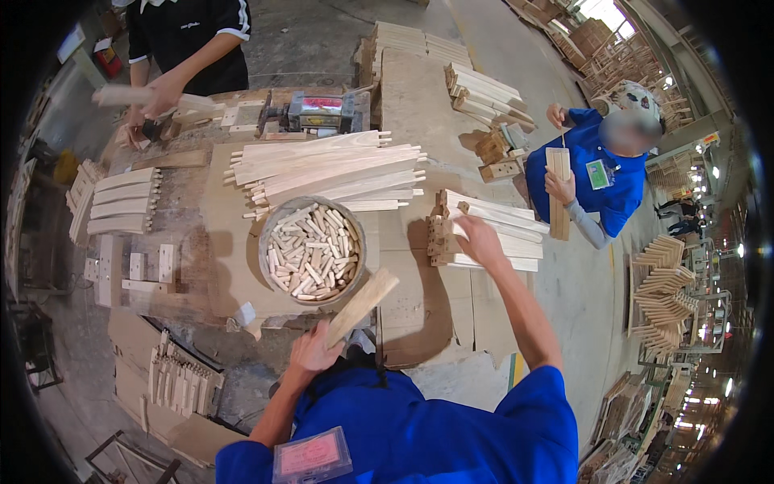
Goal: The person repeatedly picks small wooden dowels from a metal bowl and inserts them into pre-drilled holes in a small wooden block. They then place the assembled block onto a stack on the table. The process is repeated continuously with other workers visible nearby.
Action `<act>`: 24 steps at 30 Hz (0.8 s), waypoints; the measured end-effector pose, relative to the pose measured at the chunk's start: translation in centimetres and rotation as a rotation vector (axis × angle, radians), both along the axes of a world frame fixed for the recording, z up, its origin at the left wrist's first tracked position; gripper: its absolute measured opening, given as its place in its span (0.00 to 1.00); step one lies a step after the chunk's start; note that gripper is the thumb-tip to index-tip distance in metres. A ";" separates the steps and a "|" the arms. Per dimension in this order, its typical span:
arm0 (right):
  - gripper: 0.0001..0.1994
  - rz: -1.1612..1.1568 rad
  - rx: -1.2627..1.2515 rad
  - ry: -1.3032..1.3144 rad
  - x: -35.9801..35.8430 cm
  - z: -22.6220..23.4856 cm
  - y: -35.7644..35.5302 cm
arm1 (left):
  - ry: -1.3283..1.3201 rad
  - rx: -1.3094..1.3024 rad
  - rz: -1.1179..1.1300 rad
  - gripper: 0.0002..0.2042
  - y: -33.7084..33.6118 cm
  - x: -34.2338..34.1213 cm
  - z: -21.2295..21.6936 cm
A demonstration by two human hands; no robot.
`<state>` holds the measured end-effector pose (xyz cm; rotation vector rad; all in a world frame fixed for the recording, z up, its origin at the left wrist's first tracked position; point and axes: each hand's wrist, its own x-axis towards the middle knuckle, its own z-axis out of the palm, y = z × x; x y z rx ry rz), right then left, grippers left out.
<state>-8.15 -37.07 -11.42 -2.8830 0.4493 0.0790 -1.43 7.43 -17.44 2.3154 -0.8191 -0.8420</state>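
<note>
Grips the lower end of a wooden bar (367, 302) with the left hand (313, 348), clamped firmly around it in front of the near edge of the table (187, 226). Leaves the other end free, tilted up and rightward, just beside the bowl (264, 256). Seems stiff, dry and light enough for one hand, hardly slippery given the bare wood. Probably not fragile, though perhaps easy to dent at the corners. Best taken by the long flat sides, nearer the middle for less tipping.

Low to the left, note a batch of sticks (173, 379). Just beyond the bar, find the bowl, full of short dowels (314, 250), likely to roll, so best pinched singly. Reaches with the right hand (481, 242) over the left ends of a stack of posts (504, 234); cannot tell whether touching or closed on one.

Behind the bowl, see slats (322, 169) pegged at both ends, lying overlapped. Leftward, see blocks (165, 262) and curved slats (121, 206). Farther, note a grey machine (322, 121), a co-worker in black (193, 52) holding a blurred stick (125, 97), and, to the right, a co-worker in blue (597, 169) holding a board (558, 206). Beyond, make out wooden frames (665, 282)
</note>
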 end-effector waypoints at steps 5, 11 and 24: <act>0.54 -0.046 -0.298 0.200 -7.2 -4.1 0.8 | -0.142 -0.092 0.003 0.29 -7.8 -0.3 -2.6; 0.39 0.057 -0.210 0.017 -7.4 -5.7 -1.1 | -0.317 -0.280 0.011 0.25 -9.1 -2.0 -0.1; 0.26 0.117 -0.100 0.106 -8.2 -2.5 -0.2 | -0.187 -0.376 -0.025 0.16 -3.5 -6.0 2.5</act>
